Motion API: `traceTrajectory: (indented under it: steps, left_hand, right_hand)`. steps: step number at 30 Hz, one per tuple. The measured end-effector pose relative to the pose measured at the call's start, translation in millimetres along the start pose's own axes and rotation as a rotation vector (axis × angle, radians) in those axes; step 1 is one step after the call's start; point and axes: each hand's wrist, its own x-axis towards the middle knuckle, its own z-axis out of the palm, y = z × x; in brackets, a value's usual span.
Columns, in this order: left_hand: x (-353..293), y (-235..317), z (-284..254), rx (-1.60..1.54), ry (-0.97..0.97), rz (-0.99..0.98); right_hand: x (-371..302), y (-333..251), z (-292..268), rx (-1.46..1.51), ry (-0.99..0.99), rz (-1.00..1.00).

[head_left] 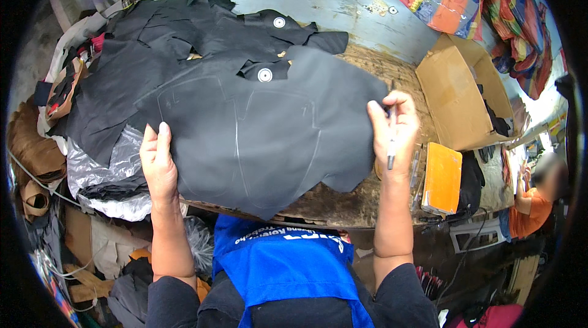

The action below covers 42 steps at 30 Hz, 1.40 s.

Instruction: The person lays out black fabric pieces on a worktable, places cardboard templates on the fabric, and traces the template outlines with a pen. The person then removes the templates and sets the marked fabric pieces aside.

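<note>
A large black leather-like sheet [275,138] stretches between my hands, its upper side marked with pale drawn pattern outlines. My left hand [160,159] pinches the sheet's left edge, thumb on top. At the right edge, my right hand [397,129] grips the sheet and also holds a slim pen [391,144], which points down toward my wrist. A round white disc with a dark centre [264,75] shows at the sheet's far edge. Behind and to the left lies a heap of black sheets [147,40], with another white disc [279,22] on it.
A worn wooden table [343,196] lies beneath. Right of it are an open cardboard box [462,92] with dark pieces and an orange box [442,178]. Clear plastic [110,162] hangs at the left edge. A person in orange [531,211] sits far right.
</note>
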Motion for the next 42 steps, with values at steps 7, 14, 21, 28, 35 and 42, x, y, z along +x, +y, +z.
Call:
traceTrajectory:
  steps: [7,14,21,28,35,42]
  left_hand:
    - [-21,-60,-35,0.199,-0.075,-0.064]
    - [-37,-101,-52,0.846,0.001,-0.105]
    - [-41,-102,-46,0.816,0.029,-0.079]
    - [-42,-101,-47,0.896,0.013,-0.003]
    - [-41,-102,-45,0.960,0.027,-0.008]
    - [-42,-100,-49,1.011,0.036,-0.174]
  right_hand:
    - [-62,59,26,0.015,-0.036,0.134]
    - [-82,92,-34,-0.810,0.016,0.165]
    - [-86,87,-115,-1.040,-0.245,0.223]
    - [-95,79,-129,-0.974,-0.065,0.123]
    - [-99,94,-180,-0.923,0.496,0.026]
    - [-106,93,-253,-0.540,0.825,0.092]
